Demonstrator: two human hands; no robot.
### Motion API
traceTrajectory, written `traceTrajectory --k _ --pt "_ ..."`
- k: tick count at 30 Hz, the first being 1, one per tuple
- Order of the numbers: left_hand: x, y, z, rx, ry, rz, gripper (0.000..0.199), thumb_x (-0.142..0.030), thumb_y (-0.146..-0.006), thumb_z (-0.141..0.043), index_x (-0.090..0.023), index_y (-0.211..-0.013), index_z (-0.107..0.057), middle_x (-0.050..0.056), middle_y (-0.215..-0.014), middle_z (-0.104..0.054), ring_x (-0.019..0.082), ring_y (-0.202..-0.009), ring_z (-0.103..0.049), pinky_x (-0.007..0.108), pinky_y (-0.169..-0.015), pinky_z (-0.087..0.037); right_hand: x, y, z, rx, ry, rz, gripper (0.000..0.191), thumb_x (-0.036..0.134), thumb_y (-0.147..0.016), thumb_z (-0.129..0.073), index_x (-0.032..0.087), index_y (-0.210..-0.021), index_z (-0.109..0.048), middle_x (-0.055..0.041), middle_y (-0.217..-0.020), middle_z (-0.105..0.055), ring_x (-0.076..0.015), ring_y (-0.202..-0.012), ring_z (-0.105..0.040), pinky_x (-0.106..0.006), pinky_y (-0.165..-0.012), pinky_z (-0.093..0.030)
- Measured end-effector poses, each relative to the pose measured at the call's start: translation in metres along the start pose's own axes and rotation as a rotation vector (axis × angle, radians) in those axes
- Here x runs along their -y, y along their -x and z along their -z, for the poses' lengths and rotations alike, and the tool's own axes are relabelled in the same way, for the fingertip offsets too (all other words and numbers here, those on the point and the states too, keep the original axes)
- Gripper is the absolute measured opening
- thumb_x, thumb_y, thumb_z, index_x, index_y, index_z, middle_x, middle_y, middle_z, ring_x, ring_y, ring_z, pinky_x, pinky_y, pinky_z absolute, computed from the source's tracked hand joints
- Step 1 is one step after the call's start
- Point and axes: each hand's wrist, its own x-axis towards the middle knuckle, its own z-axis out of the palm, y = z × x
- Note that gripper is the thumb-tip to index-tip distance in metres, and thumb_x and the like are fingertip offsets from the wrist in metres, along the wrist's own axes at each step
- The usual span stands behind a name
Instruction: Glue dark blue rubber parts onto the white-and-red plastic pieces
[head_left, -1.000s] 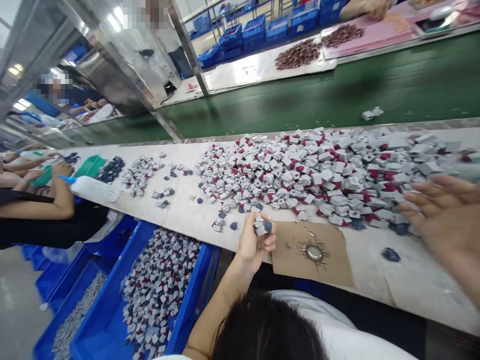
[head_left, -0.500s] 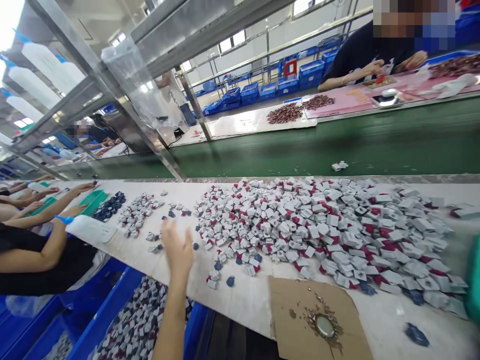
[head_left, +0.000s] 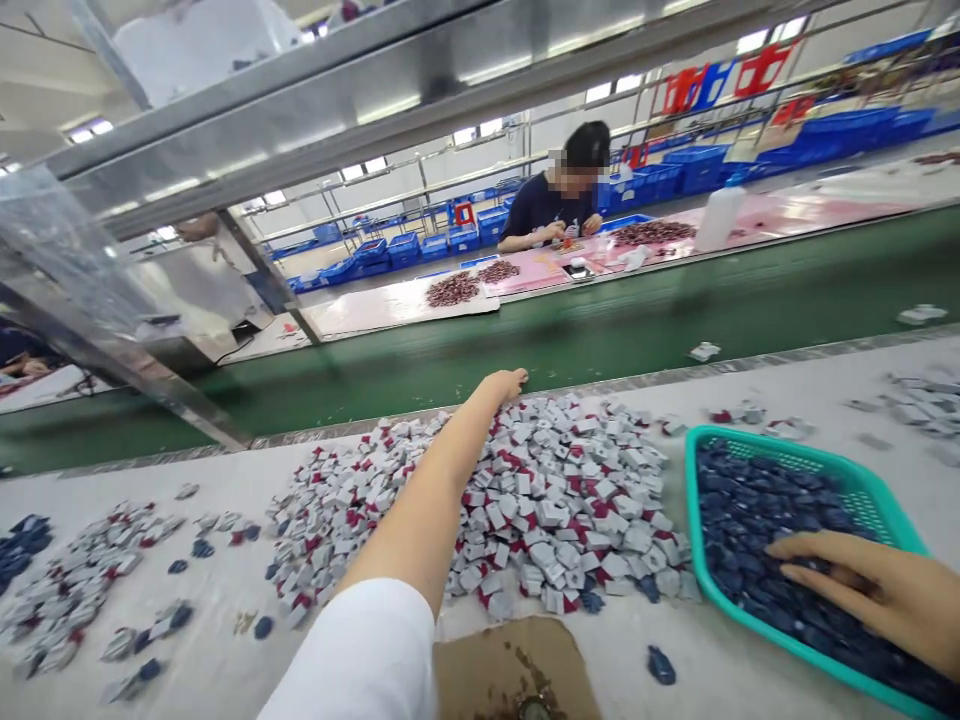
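Observation:
My left hand (head_left: 508, 384) reaches across to the far edge of a wide pile of small grey-white blocks with dark red parts (head_left: 547, 490). Its fingers look partly spread, with no held thing visible. On the right, a teal plastic basket (head_left: 694, 520) is filled with small dark blue pieces (head_left: 757, 500). My right hand (head_left: 862, 585) is over the basket, fingers apart, fingertips touching the pieces. A loose dark blue piece (head_left: 661, 665) lies on the table near the basket.
A smaller group of grey-white pieces (head_left: 75, 585) lies left. Stained cardboard (head_left: 480, 675) is at the near edge. A green belt (head_left: 397, 360) runs behind the table, beneath a metal shelf (head_left: 322, 110). A person (head_left: 536, 215) works across the belt.
The view has swung right, bringing the basket and my right hand into sight. My left hand has moved from the table's left part to the far side of the large pile.

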Motion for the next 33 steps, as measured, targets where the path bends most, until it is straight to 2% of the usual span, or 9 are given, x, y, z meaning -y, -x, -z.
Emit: traceTrajectory --k 3,6,10,13,18,22,26,30,33 --pt "-0.003 -0.009 0.0 0.082 -0.082 0.041 0.035 -0.034 -0.091 -0.053 -0.012 -0.119 -0.055 0.01 -0.119 -0.057 0.02 -0.1 -0.06 0.04 -0.087 -0.051 0.03 0.007 0.013 0.103 0.047 -0.265 0.032 0.062 -0.075 -0.061 0.037 -0.092 -0.07 -0.0053 -0.079 -0.066 -0.019 -0.059 -0.06 -0.03 -0.053 -0.049" --pt "-0.007 -0.015 0.004 0.162 -0.18 0.077 0.032 -0.032 -0.089 -0.056 -0.016 -0.117 -0.056 0.01 -0.117 -0.059 0.021 -0.101 -0.06 0.042 -0.085 -0.053 0.073 0.019 0.015 0.092 -0.102 -0.382 0.048 0.066 -0.08 -0.053 0.027 -0.107 -0.064 -0.0019 -0.061 -0.055 -0.0156 -0.05 -0.049 -0.026 -0.044 -0.042" --pt "-0.014 -0.013 0.01 0.173 -0.258 0.095 0.034 -0.033 -0.089 -0.055 -0.015 -0.119 -0.055 0.01 -0.119 -0.058 0.021 -0.101 -0.059 0.043 -0.086 -0.052 0.111 0.031 0.01 0.171 -0.289 -0.288 0.059 0.065 -0.078 -0.055 0.023 -0.118 -0.059 -0.0044 -0.073 -0.062 -0.0183 -0.063 -0.059 -0.026 -0.053 -0.051" --pt "-0.016 0.0 0.012 0.119 -0.251 0.082 0.034 -0.032 -0.089 -0.055 -0.015 -0.119 -0.055 0.01 -0.119 -0.057 0.022 -0.102 -0.059 0.043 -0.086 -0.052 0.126 0.042 0.003 0.23 -0.273 -0.271 0.052 0.064 -0.076 -0.057 0.021 -0.106 -0.063 -0.0065 -0.077 -0.065 -0.02 -0.07 -0.063 -0.025 -0.058 -0.052" --pt "-0.008 0.043 0.018 -0.036 -0.11 0.047 0.032 -0.03 -0.089 -0.056 -0.013 -0.115 -0.056 0.01 -0.117 -0.059 0.022 -0.102 -0.059 0.044 -0.088 -0.05 0.149 0.067 -0.028 0.31 -0.201 -0.156 0.035 0.056 -0.086 -0.051 0.021 -0.089 -0.054 0.0002 -0.063 -0.055 -0.0142 -0.056 -0.054 -0.023 -0.05 -0.044" --pt "0.009 0.095 0.032 -0.213 0.108 0.046 0.035 -0.019 -0.084 -0.062 -0.008 -0.117 -0.053 0.015 -0.11 -0.063 0.025 -0.103 -0.058 0.043 -0.093 -0.043 0.171 0.078 -0.062 0.482 -0.121 0.0 0.028 0.047 -0.094 -0.039 0.021 -0.098 -0.05 0.0011 -0.068 -0.055 -0.0131 -0.057 -0.052 -0.022 -0.05 -0.039" --pt "0.028 0.18 0.035 -0.382 0.413 0.035 0.044 -0.018 -0.086 -0.057 -0.012 -0.129 -0.047 0.014 -0.123 -0.061 0.023 -0.102 -0.06 0.035 -0.093 -0.041 0.188 0.079 -0.096 0.622 0.039 0.201 0.025 0.034 -0.097 -0.034 0.023 -0.111 -0.053 0.0 -0.079 -0.065 -0.0138 -0.061 -0.059 -0.023 -0.056 -0.042" --pt "0.034 0.289 -0.002 -0.517 0.712 0.1 0.036 -0.027 -0.088 -0.054 -0.015 -0.122 -0.056 0.013 -0.127 -0.061 0.021 -0.107 -0.06 0.025 -0.073 -0.047 0.19 0.079 -0.128 0.633 0.147 0.355 0.018 0.027 -0.093 -0.044 0.02 -0.092 -0.06 -0.0029 -0.074 -0.065 -0.0179 -0.065 -0.062 -0.025 -0.057 -0.042" --pt "0.031 0.357 -0.044 -0.583 0.971 0.306 0.037 -0.037 -0.084 -0.059 -0.016 -0.113 -0.061 0.015 -0.112 -0.068 0.021 -0.091 -0.064 0.022 -0.053 -0.043 0.186 0.082 -0.144 0.667 0.145 0.419 0.018 0.021 -0.093 -0.042 0.02 -0.095 -0.06 -0.0047 -0.088 -0.066 -0.0171 -0.077 -0.064 -0.024 -0.063 -0.046"
